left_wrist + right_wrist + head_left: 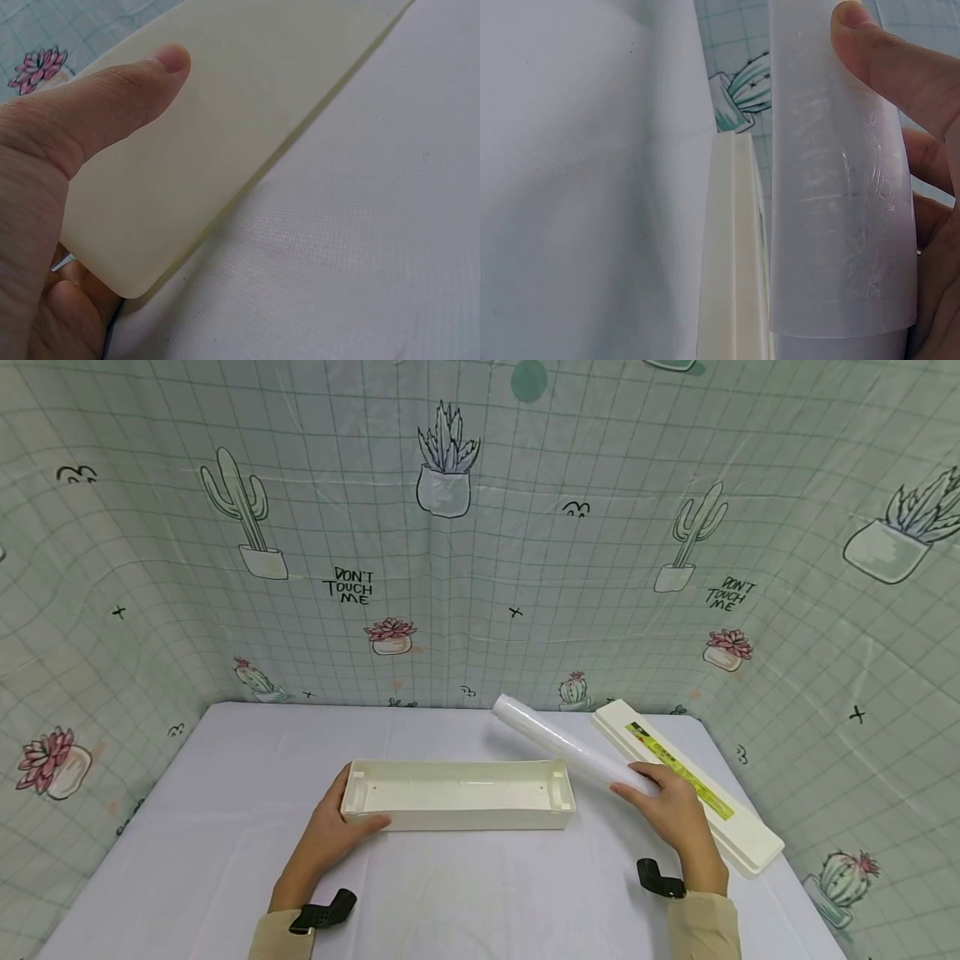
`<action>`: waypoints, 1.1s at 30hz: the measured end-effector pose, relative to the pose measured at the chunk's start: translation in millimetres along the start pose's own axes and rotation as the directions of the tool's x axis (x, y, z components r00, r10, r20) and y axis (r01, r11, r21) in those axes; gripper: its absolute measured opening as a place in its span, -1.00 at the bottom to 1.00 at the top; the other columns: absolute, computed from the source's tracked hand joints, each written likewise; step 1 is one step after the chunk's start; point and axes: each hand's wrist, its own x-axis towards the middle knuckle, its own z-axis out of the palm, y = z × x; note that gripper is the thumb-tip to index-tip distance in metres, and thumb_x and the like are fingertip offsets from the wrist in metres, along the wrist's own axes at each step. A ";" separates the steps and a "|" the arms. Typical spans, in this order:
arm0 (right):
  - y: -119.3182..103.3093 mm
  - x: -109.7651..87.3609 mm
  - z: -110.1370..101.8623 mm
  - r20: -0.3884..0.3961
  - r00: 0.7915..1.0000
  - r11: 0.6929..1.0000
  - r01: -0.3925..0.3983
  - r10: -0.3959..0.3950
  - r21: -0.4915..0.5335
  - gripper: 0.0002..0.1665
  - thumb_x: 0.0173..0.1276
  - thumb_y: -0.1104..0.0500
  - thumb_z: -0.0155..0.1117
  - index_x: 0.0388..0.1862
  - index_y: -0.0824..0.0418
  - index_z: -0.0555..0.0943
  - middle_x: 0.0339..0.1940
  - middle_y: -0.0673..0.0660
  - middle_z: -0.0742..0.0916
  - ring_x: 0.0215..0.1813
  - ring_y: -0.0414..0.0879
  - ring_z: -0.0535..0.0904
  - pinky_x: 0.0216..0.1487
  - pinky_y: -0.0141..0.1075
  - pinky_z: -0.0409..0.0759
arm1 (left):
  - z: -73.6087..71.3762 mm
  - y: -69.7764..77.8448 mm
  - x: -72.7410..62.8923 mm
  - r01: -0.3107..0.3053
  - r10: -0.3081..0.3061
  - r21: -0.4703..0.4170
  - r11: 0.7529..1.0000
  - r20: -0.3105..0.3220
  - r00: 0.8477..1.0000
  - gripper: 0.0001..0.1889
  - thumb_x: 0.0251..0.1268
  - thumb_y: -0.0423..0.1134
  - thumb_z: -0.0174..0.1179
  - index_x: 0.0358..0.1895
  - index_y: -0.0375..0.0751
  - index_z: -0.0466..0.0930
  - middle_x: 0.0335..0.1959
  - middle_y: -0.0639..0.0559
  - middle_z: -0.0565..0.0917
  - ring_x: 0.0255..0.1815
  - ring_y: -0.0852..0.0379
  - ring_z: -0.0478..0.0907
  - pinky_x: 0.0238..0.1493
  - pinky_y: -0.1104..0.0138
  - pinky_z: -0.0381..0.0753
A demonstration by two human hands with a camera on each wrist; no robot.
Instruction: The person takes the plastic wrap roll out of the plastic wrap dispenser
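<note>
A long cream plastic box (480, 821) stands on the table with its top uncovered and nothing inside. My left hand (330, 827) grips its left end; in the left wrist view the thumb (127, 97) lies along the box's front wall (210, 150) and other fingers are at the end, partly hidden. My right hand (671, 806) holds a roll of clear plastic wrap (555, 739) near its right end. The roll slants above the table, its far end up and to the left behind the box. In the right wrist view wrinkled film (840, 195) covers the roll's core.
A cream lid (731, 831) with a yellow-green label (678, 768) lies aslant at the table's right side, partly behind my right hand. A white cloth covers the table (225, 810). Grid-patterned curtains (465, 568) with cactus drawings surround its back and sides.
</note>
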 end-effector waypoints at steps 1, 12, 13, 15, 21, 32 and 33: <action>0.4 0.0 0.3 -0.001 1.000 1.000 0.000 0.000 0.001 -0.26 0.29 -0.22 0.50 0.24 0.26 0.65 0.24 0.36 0.70 0.26 0.33 0.59 0.23 0.21 0.51 | 0.0 0.0 -0.1 -0.001 0.001 0.001 1.000 0.000 1.000 0.18 0.14 -0.08 0.56 0.68 -0.18 -0.10 0.56 -0.28 0.30 0.52 -0.29 0.29 0.47 -0.23 0.25; 3.9 -0.1 2.1 -0.004 1.000 1.000 -0.012 0.012 0.011 -0.25 0.28 -0.23 0.50 0.24 0.25 0.65 0.24 0.36 0.70 0.26 0.33 0.59 0.24 0.21 0.50 | -0.5 0.3 -0.8 0.022 -0.022 0.000 1.000 0.005 1.000 0.19 0.14 -0.06 0.56 0.69 -0.17 -0.12 0.59 -0.27 0.25 0.56 -0.29 0.23 0.49 -0.22 0.21; 4.1 -0.2 2.0 -0.006 1.000 1.000 -0.014 0.014 0.011 -0.26 0.28 -0.23 0.51 0.24 0.25 0.66 0.24 0.36 0.70 0.26 0.32 0.59 0.24 0.21 0.50 | -0.6 0.8 -1.1 0.024 -0.024 0.000 1.000 0.005 1.000 0.19 0.14 -0.06 0.56 0.69 -0.17 -0.12 0.59 -0.27 0.25 0.56 -0.29 0.23 0.49 -0.22 0.21; 4.6 -0.1 1.8 -0.011 1.000 1.000 -0.013 0.013 0.013 -0.27 0.28 -0.22 0.51 0.23 0.25 0.66 0.23 0.37 0.70 0.26 0.32 0.59 0.24 0.20 0.50 | -0.6 1.8 -1.9 0.024 -0.024 0.001 1.000 0.004 1.000 0.19 0.14 -0.06 0.55 0.69 -0.17 -0.12 0.59 -0.27 0.25 0.55 -0.29 0.24 0.49 -0.22 0.21; 3.4 -1.0 0.2 -0.009 1.000 1.000 -0.021 0.021 0.017 -0.27 0.28 -0.21 0.51 0.23 0.25 0.66 0.24 0.39 0.69 0.27 0.33 0.58 0.25 0.20 0.49 | -0.4 2.7 -2.6 0.019 -0.019 0.009 1.000 0.000 1.000 0.17 0.14 -0.07 0.55 0.69 -0.16 -0.10 0.57 -0.27 0.28 0.53 -0.29 0.27 0.48 -0.22 0.23; 7.1 -1.0 1.5 -0.017 1.000 1.000 -0.023 0.023 0.005 -0.28 0.28 -0.22 0.51 0.23 0.24 0.66 0.23 0.38 0.70 0.25 0.31 0.60 0.22 0.19 0.51 | 0.0 1.5 -2.2 0.014 -0.014 0.017 1.000 -0.001 1.000 0.18 0.14 -0.07 0.55 0.69 -0.17 -0.11 0.58 -0.27 0.27 0.53 -0.29 0.27 0.48 -0.22 0.23; 6.9 -1.0 1.4 -0.016 1.000 1.000 -0.022 0.022 0.005 -0.28 0.28 -0.21 0.51 0.22 0.25 0.66 0.23 0.38 0.70 0.25 0.31 0.60 0.22 0.20 0.50 | 0.0 1.5 -2.2 0.014 -0.014 0.017 1.000 -0.002 1.000 0.18 0.14 -0.06 0.55 0.69 -0.17 -0.11 0.57 -0.27 0.27 0.53 -0.29 0.27 0.48 -0.22 0.23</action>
